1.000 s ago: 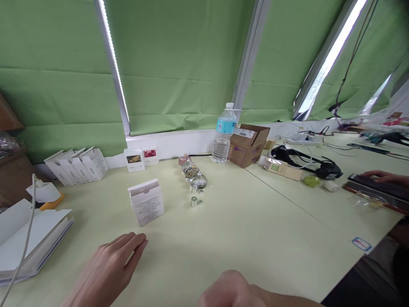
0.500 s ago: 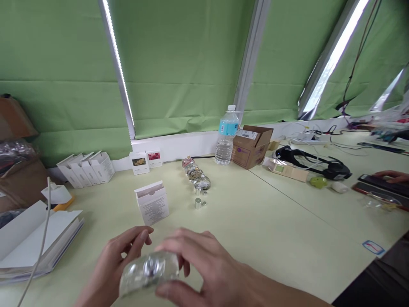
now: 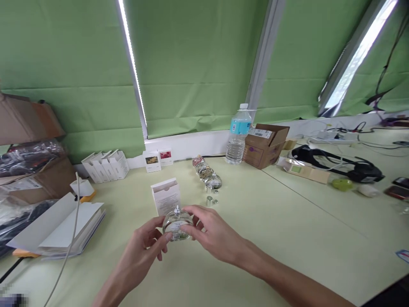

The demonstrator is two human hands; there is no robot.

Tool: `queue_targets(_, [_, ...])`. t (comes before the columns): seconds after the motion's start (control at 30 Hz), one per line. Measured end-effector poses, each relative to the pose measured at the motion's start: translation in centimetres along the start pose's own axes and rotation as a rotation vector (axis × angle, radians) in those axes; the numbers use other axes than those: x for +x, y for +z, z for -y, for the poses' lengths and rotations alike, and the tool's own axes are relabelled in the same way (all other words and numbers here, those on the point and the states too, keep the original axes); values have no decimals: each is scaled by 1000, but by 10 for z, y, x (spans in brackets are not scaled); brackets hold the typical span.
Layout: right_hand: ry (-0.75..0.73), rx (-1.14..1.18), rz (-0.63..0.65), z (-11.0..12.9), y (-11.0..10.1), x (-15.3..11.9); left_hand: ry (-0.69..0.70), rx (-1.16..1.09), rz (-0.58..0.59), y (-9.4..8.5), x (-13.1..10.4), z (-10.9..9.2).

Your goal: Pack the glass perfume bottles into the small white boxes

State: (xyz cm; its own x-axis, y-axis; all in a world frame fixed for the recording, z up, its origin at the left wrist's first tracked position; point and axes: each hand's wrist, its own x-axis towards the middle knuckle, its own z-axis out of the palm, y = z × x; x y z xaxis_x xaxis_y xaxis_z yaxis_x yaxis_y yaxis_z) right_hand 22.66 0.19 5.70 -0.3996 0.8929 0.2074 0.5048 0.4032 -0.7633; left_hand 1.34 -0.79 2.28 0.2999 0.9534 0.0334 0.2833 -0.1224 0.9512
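Both hands hold a round, clear glass perfume bottle (image 3: 174, 218) upright near the front middle of the table. Its spray nozzle is bare and points up, and a pale label faces me. My left hand (image 3: 143, 249) grips the bottle's left side with thumb and fingers. On the right edge, my right hand (image 3: 215, 232) grips it, thumb across the front. Right behind the bottle stands a white carton (image 3: 166, 197) with a notched top. Small silver caps (image 3: 209, 201) stand farther back on the right, in front of a row of similar glass bottles (image 3: 207, 172).
Several white cartons (image 3: 107, 167) lean together at the back left, beside two picture-fronted boxes (image 3: 153, 163). A water bottle (image 3: 235, 140) and a cardboard box (image 3: 263, 149) stand at the back. Rightward lies a black headset (image 3: 364, 170). A folder (image 3: 72, 238) and white cable (image 3: 72, 247) lie left.
The perfume bottle has gone from tilted in my right hand close to me to upright and farther forward. My left hand has closed on it too. The view has shifted left.
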Motion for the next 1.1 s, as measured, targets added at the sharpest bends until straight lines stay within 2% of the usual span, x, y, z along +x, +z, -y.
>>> queue_targets(0.23, [-39,71,84,5,0,1,17,-78,3,2,-1,0])
queue_targets(0.33, [-63,76,79,5,-4,2,-1,-92,-3,2,-1,1])
queue_targets(0.47, [-11,14,-81,-2,-23,7,-18,-88,-37,-2,1,2])
queue_targets(0.6, [89,-339,-289,-21,-52,16,-20,-84,-20,-4,1,2])
queue_targets(0.67, [198,-527,-245,-36,-64,19,-26,-93,-10,-3,1,3])
queue_targets(0.77, [297,-693,-97,-59,-73,22,-34,-103,-1,-3,1,5])
queue_targets(0.9, [318,-769,35,-79,-72,24,-53,-99,-2,-1,2,8])
queue_targets(1.1, [312,-792,86,-86,-62,30,-58,-84,2,0,3,12])
